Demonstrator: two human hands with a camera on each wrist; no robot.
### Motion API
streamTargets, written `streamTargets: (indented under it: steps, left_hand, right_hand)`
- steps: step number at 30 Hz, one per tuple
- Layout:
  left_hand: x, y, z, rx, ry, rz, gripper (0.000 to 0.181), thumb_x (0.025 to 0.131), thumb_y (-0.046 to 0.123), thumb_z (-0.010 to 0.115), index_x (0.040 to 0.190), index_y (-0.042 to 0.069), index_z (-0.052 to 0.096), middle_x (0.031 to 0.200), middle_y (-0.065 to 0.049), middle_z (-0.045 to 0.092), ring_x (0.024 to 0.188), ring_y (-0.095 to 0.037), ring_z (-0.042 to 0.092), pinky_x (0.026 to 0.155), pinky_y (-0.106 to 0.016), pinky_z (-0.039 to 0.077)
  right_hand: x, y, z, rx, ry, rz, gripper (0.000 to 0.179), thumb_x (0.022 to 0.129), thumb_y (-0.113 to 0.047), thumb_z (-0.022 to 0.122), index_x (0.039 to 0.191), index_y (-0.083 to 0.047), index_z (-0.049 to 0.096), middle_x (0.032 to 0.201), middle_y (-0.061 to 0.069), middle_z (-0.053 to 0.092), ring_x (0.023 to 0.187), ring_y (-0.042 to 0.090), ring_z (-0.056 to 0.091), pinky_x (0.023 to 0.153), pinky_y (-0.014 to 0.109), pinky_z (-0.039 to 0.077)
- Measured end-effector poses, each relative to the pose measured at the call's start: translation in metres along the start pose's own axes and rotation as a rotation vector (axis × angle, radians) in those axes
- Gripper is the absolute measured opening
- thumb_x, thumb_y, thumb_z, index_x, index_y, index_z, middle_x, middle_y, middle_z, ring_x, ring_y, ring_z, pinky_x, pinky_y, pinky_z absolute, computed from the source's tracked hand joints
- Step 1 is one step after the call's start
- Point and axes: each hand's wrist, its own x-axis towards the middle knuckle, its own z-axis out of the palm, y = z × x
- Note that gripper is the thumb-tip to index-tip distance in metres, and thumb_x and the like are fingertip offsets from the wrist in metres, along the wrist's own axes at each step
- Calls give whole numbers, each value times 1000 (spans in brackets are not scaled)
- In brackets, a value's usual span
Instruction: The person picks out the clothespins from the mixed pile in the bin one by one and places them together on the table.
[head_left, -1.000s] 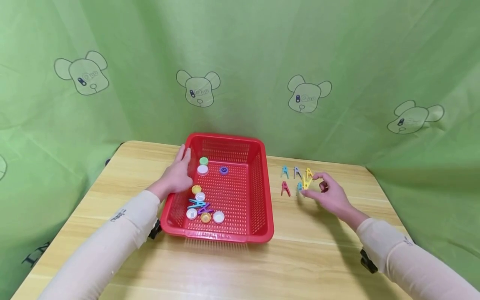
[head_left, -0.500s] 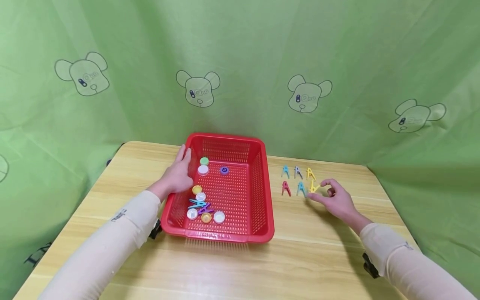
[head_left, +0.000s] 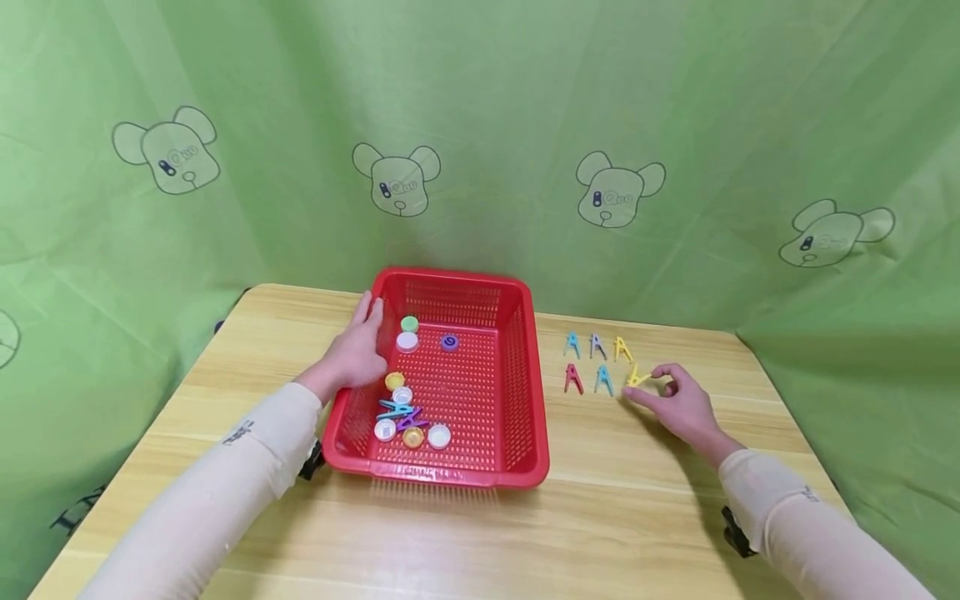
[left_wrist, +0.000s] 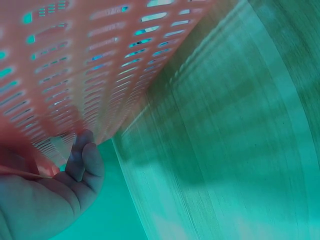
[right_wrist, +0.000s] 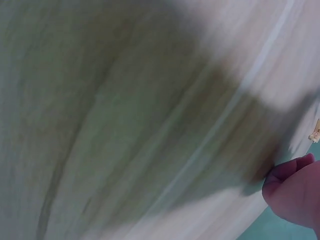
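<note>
My left hand [head_left: 356,354] holds the left rim of a red plastic basket [head_left: 450,473], its fingers [left_wrist: 91,162] against the outside wall in the left wrist view. To the right, my right hand [head_left: 678,408] pinches a yellow clothespin [head_left: 636,378] between thumb and index finger, low over the table. This clothespin sits at the right end of a front row with a red clothespin [head_left: 573,378] and a blue clothespin [head_left: 603,379]. Behind them lie a light blue clothespin [head_left: 573,343], a purple clothespin [head_left: 597,347] and another yellow clothespin [head_left: 622,349].
Inside the basket are several bottle caps, among them a green cap [head_left: 409,323], a purple cap [head_left: 449,342] and a white cap [head_left: 439,436]. A blue clothespin [head_left: 395,409] and a purple clothespin [head_left: 412,419] lie there too. A green curtain [head_left: 480,167] hangs behind the wooden table [head_left: 600,517].
The right hand has carried the yellow clothespin right and slightly toward the front, from over the blue clothespin to the row's right end. The left hand and basket have stayed put.
</note>
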Motion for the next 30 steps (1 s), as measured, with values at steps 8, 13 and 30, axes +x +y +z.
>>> streamTargets:
  steps: [8, 13, 30]
  left_hand:
    - [0, -2, 1, 23, 5, 5, 103, 78, -5, 65, 160, 5, 4, 166, -7, -14, 138, -41, 35, 92, -49, 53]
    - [1, -2, 2, 9, 4, -1, 102, 80, -5, 64, 161, 6, 3, 166, -5, -15, 138, -42, 36, 90, -50, 54]
    - [0, -1, 0, -5, 5, 2, 101, 81, -5, 65, 161, 5, 4, 166, -6, -15, 136, -44, 37, 89, -52, 54]
  right_hand:
    - [4, 6, 8, -46, 1, 35, 73, 81, -61, 74, 121, -5, 50, 89, 12, 49, 79, 28, 45, 64, 35, 37]
    - [6, 3, 7, -97, -27, 58, 76, 80, -65, 72, 121, -4, 49, 91, 13, 51, 83, 31, 47, 66, 37, 37]
    - [17, 12, 8, -168, -52, -50, 84, 78, -64, 74, 129, -3, 50, 114, 27, 57, 98, 40, 53, 84, 55, 46]
